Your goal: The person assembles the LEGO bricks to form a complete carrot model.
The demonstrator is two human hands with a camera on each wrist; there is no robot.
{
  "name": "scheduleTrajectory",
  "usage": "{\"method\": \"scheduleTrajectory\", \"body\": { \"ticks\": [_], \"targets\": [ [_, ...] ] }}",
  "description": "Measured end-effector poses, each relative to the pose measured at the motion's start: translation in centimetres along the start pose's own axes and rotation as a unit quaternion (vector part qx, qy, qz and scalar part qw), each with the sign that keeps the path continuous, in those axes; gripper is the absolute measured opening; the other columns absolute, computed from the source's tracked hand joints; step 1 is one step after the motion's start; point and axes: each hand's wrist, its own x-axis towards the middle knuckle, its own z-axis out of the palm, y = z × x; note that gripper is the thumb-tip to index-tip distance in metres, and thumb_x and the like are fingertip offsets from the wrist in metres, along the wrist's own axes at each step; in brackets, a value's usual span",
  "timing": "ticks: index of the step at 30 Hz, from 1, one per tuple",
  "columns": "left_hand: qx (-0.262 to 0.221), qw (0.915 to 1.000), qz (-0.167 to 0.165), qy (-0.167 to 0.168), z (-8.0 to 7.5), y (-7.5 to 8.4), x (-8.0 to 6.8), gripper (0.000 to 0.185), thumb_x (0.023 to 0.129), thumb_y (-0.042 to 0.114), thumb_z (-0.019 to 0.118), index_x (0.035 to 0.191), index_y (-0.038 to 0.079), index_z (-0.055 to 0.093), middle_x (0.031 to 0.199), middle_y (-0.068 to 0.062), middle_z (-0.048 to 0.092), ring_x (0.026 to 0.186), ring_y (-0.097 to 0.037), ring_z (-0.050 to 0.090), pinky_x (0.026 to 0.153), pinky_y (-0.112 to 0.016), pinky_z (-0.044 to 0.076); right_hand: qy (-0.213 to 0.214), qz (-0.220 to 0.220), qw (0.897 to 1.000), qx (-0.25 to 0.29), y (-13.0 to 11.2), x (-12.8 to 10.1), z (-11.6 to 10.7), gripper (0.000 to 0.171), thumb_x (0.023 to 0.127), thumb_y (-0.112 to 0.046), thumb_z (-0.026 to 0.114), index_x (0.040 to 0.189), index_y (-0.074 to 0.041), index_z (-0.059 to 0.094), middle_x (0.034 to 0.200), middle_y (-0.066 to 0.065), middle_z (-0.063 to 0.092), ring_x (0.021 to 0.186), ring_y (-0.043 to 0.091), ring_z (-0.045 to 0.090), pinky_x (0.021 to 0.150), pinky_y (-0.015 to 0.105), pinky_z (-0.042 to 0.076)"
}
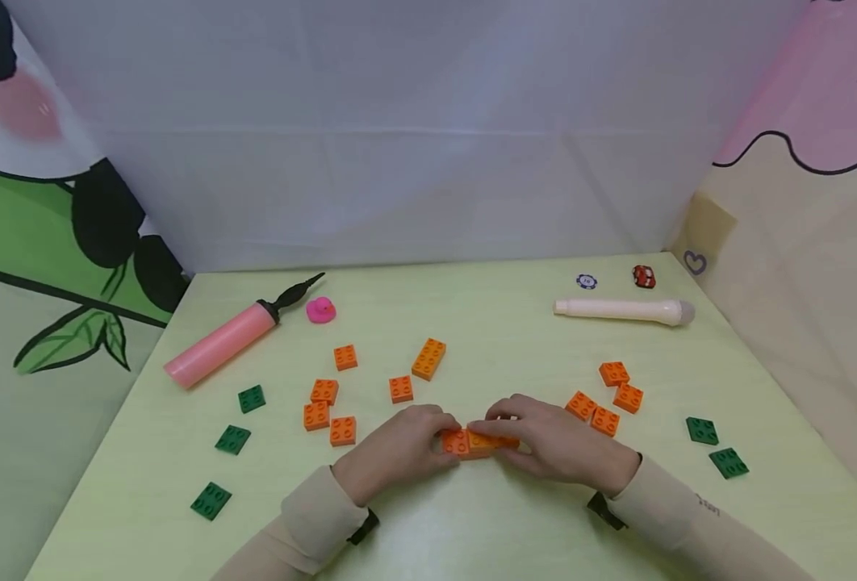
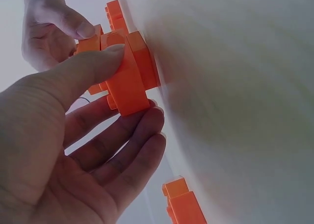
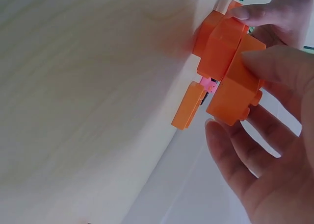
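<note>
Near the front middle of the table is a small stack of joined orange toy building bricks [image 1: 456,442]. My left hand [image 1: 398,452] pinches its left end; in the left wrist view the thumb lies on the near face of an orange brick [image 2: 128,87], fingers round the other side. The right hand [image 1: 555,444] holds the stack's right end. In the right wrist view its thumb and fingers grip the upper orange brick [image 3: 230,89], which overhangs the bricks below [image 3: 220,47]. Fingers partly cover the stack in the head view.
Loose orange bricks lie left [image 1: 316,415] and right [image 1: 605,421], with a longer one [image 1: 428,359] ahead. Green bricks [image 1: 233,440] sit farther out on both sides. Behind are a pink pump [image 1: 221,344], pink duck [image 1: 320,311], white microphone-like stick [image 1: 617,310], chip [image 1: 586,281] and red toy car [image 1: 644,277].
</note>
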Motion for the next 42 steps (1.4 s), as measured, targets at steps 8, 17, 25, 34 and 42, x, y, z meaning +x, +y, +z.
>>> {"method": "scheduleTrajectory", "body": {
  "ticks": [8,17,25,34,42],
  "targets": [
    [-0.001,1.0,0.0,0.009,-0.3,0.0,0.0,0.029,0.087,0.027,0.079,0.111,0.013,0.072,0.092,0.009,0.064,0.079,-0.005,0.053,0.078,-0.022,0.051,0.002,-0.003,1.0,-0.008,0.0,0.3,-0.2,0.046,0.09,-0.02,0.075,0.134,-0.028,0.065,0.113,-0.01,0.064,0.101,0.008,0.058,0.084,0.025,0.055],
    [-0.07,0.9965,-0.043,-0.008,-1.1,-1.0,0.5,0.037,0.091,0.039,0.073,0.119,0.015,0.071,0.102,0.01,0.067,0.09,-0.007,0.058,0.084,-0.028,0.052,-0.01,-0.001,1.0,-0.014,0.1,0.3,0.0,0.045,0.092,-0.021,0.074,0.135,-0.028,0.064,0.117,-0.008,0.063,0.102,0.009,0.058,0.086,0.027,0.055],
    [-0.023,0.9823,-0.127,0.136,-3.7,-2.1,4.5,0.042,0.095,0.031,0.069,0.129,0.006,0.064,0.12,-0.011,0.063,0.108,-0.026,0.059,0.097,-0.041,0.052,-0.008,-0.003,1.0,-0.002,0.3,0.2,0.3,0.045,0.091,-0.024,0.074,0.135,-0.03,0.064,0.116,-0.007,0.062,0.1,0.008,0.059,0.085,0.026,0.055],
    [0.059,0.9707,-0.22,0.077,-3.3,-2.2,7.7,0.039,0.094,0.019,0.069,0.126,-0.002,0.059,0.106,-0.014,0.061,0.095,-0.028,0.058,0.086,-0.039,0.055,0.016,-0.004,1.0,0.0,0.1,0.0,0.6,0.046,0.092,-0.025,0.073,0.137,-0.026,0.062,0.119,-0.006,0.063,0.106,0.01,0.059,0.088,0.029,0.055],
    [0.022,0.9837,-0.13,0.122,-3.5,-2.2,5.6,0.039,0.093,0.018,0.067,0.131,0.01,0.064,0.115,-0.006,0.063,0.101,-0.022,0.059,0.096,-0.038,0.052,0.018,0.01,1.0,0.011,0.2,0.0,0.8,0.045,0.093,-0.027,0.072,0.137,-0.026,0.062,0.121,-0.01,0.062,0.109,0.007,0.058,0.091,0.029,0.054]
  ]
}}
